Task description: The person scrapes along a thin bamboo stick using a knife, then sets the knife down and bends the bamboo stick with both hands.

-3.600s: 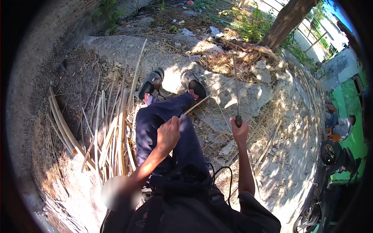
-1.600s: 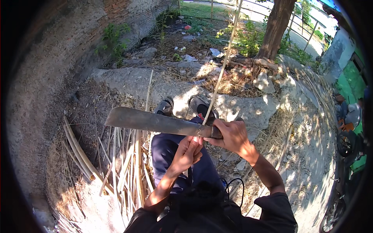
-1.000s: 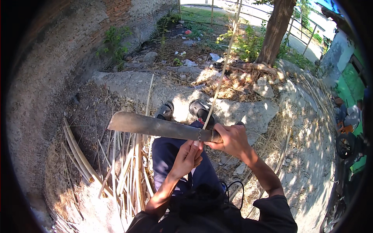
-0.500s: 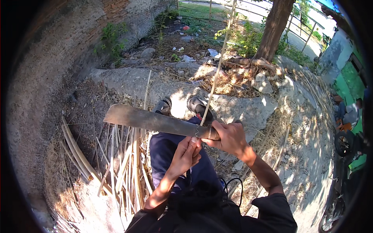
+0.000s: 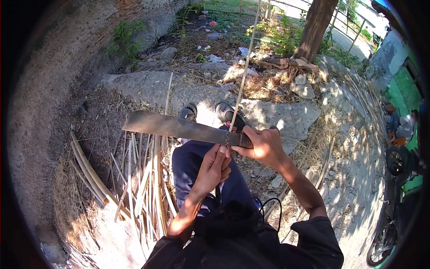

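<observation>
Grey machete [image 5: 174, 127] with a wavy line [image 5: 227, 139], gripped by the right hand [image 5: 267, 145], crosses a strip [image 5: 243, 80] the left hand [image 5: 212, 168] pinches.

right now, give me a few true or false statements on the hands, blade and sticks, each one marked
1. The right hand holds the broad blade at its handle end. True.
2. The blade's free end points right. False: it points left.
3. A thin pale strip extends from the blade toward the picture's top. True.
4. One hand lies spread flat. False: the left hand is curled in a pinch just below the blade.
5. Loose sticks lie left of the trousered legs. True.
</observation>
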The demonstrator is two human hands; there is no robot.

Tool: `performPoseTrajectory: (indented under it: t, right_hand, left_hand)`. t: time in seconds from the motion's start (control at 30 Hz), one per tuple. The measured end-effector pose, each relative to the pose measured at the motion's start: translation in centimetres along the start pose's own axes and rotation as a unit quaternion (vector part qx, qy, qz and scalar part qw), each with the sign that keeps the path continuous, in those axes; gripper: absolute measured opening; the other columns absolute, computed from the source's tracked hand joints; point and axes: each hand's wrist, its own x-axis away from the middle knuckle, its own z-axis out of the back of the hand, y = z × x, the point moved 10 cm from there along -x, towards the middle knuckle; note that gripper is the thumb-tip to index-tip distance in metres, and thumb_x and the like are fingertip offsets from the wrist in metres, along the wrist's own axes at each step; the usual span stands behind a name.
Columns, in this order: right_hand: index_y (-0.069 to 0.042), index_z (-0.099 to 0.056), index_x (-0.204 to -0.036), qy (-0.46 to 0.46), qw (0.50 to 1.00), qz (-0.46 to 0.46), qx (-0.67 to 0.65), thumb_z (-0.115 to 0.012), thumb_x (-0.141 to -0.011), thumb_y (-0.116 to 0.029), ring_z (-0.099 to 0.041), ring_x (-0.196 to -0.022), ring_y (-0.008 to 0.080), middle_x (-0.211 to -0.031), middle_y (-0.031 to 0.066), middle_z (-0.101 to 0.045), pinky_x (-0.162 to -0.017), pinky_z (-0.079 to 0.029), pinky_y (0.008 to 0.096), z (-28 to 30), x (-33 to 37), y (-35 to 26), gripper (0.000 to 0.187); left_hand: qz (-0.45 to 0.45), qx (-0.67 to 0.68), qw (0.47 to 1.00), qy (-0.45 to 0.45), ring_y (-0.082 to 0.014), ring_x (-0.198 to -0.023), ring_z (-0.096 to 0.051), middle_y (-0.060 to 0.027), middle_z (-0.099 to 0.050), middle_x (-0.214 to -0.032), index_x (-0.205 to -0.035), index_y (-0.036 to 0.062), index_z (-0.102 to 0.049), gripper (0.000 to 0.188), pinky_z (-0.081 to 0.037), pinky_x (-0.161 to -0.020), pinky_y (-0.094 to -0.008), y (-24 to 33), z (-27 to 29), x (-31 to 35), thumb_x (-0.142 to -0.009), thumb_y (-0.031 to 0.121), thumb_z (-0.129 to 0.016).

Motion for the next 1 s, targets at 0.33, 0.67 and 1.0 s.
performPoseTrajectory:
  t: [0.33, 0.67, 1.0]
  right_hand:
    - [-0.006, -0.066, -0.109, -0.051, 0.998, -0.021, 0.001, -0.077, -0.089, -0.061, -0.072, -0.059, 0.029, -0.07, 0.0066, -0.071, -0.05, -0.054, 0.0428, -3.0, 1.0, 0.1, 0.059]
    - [-0.008, -0.067, -0.109, -0.042, 0.991, -0.124, 0.002, -0.073, -0.092, -0.064, -0.071, -0.058, 0.0304, -0.069, 0.0082, -0.07, -0.051, -0.054, 0.0412, -0.7, 0.0, 5.8, 0.059]
    - [-0.007, -0.064, -0.096, -0.009, 1.0, -0.024, -0.006, -0.08, -0.089, -0.058, -0.069, -0.055, 0.0323, -0.061, 0.0095, -0.065, -0.052, -0.053, 0.0431, -0.5, 0.5, 0.6, 0.054]
  left_hand:
    - [0.027, 0.013, 0.999, 0.022, -0.0023, -0.049, -0.02, 0.009, -0.027, -0.067, -0.102, 0.0135, -0.048, 0.029, -0.018, -0.044, -0.0246, -1.0, 1.5, -0.1, -0.119, 0.034, -0.039]
    - [0.016, 0.02, 0.999, -0.024, -0.0021, -0.048, -0.018, 0.0098, -0.026, -0.065, -0.1, 0.0134, -0.048, 0.03, -0.019, -0.043, -0.0228, -0.5, 0.6, 0.9, -0.12, 0.034, -0.037]
    - [-0.003, 0.041, 0.999, -0.03, -0.0027, -0.047, -0.019, 0.0089, -0.027, -0.066, -0.102, 0.0134, -0.048, 0.028, -0.019, -0.043, -0.0238, -0.9, 0.8, 0.6, -0.12, 0.033, -0.037]
